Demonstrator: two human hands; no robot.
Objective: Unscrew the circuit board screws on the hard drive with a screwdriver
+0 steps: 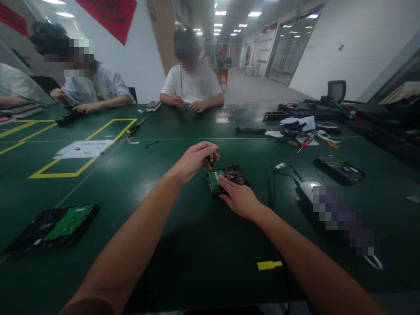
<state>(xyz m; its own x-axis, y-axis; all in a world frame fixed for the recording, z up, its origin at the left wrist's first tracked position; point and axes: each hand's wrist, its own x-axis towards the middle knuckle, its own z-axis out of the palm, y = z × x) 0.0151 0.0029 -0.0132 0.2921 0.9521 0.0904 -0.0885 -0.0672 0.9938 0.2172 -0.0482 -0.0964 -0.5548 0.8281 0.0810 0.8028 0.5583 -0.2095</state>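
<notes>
In the middle of the green table lies a hard drive (241, 176), its green circuit board facing up. My right hand (239, 197) rests on it with the fingers stretched out over the board. Just above the drive's far left corner, my left hand (198, 159) is closed around a screwdriver (211, 160) with a black and yellow handle. The screwdriver's lower end is too small to make out, so I cannot tell whether it touches the drive.
Other hard drives lie at the left (67, 225) and the right (341, 168). A white device with a strap (310, 192) sits right of my hand. Across the table are a screwdriver (133, 129), a dark cylindrical tool (251, 130), cables and paper. Several people sit along the far side.
</notes>
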